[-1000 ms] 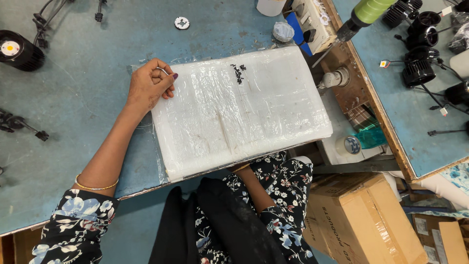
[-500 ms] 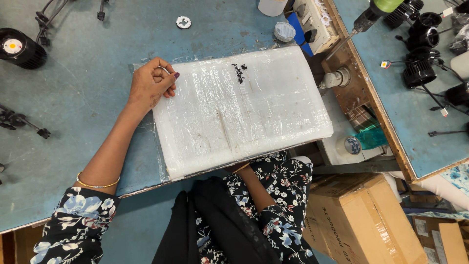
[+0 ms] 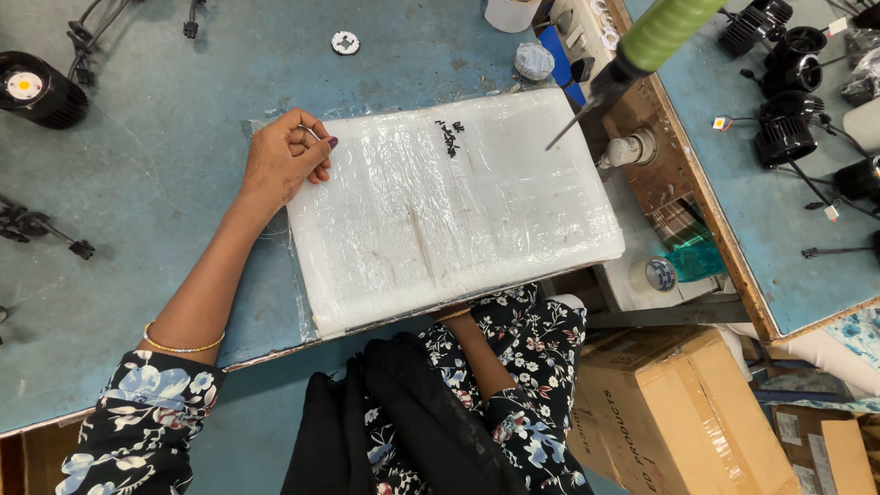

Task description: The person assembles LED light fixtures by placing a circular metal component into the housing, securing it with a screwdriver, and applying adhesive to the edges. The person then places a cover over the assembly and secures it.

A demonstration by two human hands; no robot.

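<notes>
Left hand curled, fingertips pinching something small at the far-left corner of the plastic-wrapped white slab. Best kept pinned flat there. Right hand hidden under slab's near edge; finger state untellable.

Hidden and cut-off parts

The right hand is hidden beneath the white plastic-wrapped slab; the green-handled tool leaves the frame's top edge.
</notes>
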